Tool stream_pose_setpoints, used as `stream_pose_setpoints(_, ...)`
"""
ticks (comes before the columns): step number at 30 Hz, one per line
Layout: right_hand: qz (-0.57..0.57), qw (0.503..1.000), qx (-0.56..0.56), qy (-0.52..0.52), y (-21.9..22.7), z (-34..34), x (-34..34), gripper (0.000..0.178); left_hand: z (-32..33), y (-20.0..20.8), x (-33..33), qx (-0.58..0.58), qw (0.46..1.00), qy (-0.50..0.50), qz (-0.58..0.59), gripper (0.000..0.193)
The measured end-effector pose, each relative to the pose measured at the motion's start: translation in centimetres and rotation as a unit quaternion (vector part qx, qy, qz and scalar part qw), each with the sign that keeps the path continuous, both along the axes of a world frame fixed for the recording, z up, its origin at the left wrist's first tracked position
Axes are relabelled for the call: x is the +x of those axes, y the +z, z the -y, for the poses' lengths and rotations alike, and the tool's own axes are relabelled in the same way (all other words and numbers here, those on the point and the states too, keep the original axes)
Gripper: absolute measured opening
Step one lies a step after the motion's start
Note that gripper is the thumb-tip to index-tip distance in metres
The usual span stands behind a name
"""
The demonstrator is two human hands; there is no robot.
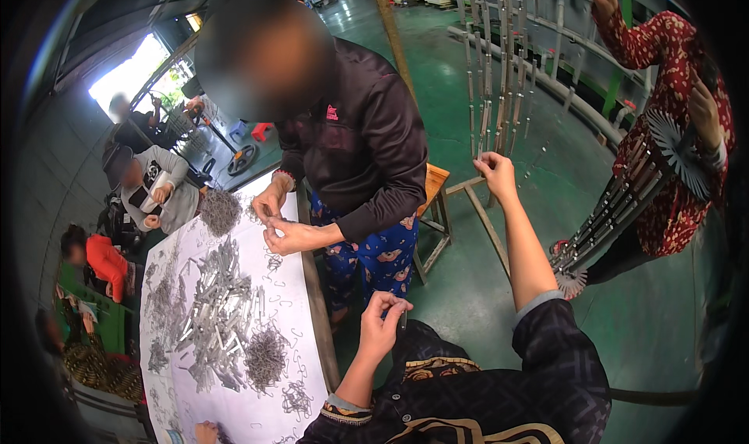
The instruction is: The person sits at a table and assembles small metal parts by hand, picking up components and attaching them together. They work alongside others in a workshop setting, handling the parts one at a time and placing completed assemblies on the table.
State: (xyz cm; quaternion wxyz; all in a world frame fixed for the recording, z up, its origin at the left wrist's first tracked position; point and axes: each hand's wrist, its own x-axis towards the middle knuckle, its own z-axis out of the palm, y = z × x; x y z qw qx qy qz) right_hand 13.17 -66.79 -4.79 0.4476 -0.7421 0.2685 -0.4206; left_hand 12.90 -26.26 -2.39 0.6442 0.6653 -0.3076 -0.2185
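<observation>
My right hand (498, 175) reaches out ahead, thumb and fingers pinched at the lower end of one of the hanging strands of small metal pieces (485, 93). Close to my body, my left hand (379, 325) is closed in a pinch on a small metal piece (403, 317), mostly hidden by the fingers. Left of it, the white-topped table (312, 319) bears a heap of flat silvery metal strips (214, 307) and a tangled pile of wire hooks (266, 360). More loose hooks lie scattered around them.
Across the table corner stands a person in a dark jacket (367, 132), fingers together over small parts. At right, a person in red patterned clothes (663, 77) holds a bundle of metal strands (624, 194). A wooden stool (434, 210) and metal frame (485, 218) stand ahead.
</observation>
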Motion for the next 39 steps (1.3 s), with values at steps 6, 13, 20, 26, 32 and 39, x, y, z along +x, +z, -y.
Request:
stream_pose_setpoints(6, 0.025, 0.986, 0.111, 0.122, 2.3, -5.3, -4.4, 0.016, 3.2, 0.4, -0.2, 0.038, 0.994, -0.062, 0.081, 0.012)
stream_pose_setpoints(13, 0.036, 0.949, 0.214, 0.229, 6.1, -12.3, -8.5, 0.014, 9.0, 3.0, -0.3, 0.018, 0.971, -0.112, 0.208, 0.014)
stream_pose_setpoints(20, 0.037, 0.931, 0.251, 0.264, 7.7, -14.4, -10.3, 0.016, 11.3, 4.4, -0.7, -0.011, 0.959, -0.109, 0.261, 0.02)
stream_pose_setpoints(26, 0.042, 0.914, 0.274, 0.296, 9.1, -14.9, -11.0, 0.017, 11.5, 4.8, -0.2, 0.011, 0.947, -0.13, 0.294, 0.018)
stream_pose_setpoints(32, 0.029, 0.923, 0.26, 0.282, 8.2, -14.6, -10.9, 0.017, 11.4, 4.5, -0.1, 0.051, 0.951, -0.129, 0.275, 0.016)
stream_pose_setpoints(39, 0.01, 0.962, 0.158, 0.221, 6.0, -14.2, -9.3, 0.014, 11.6, 3.3, 0.0, 0.083, 0.98, -0.089, 0.158, 0.03)
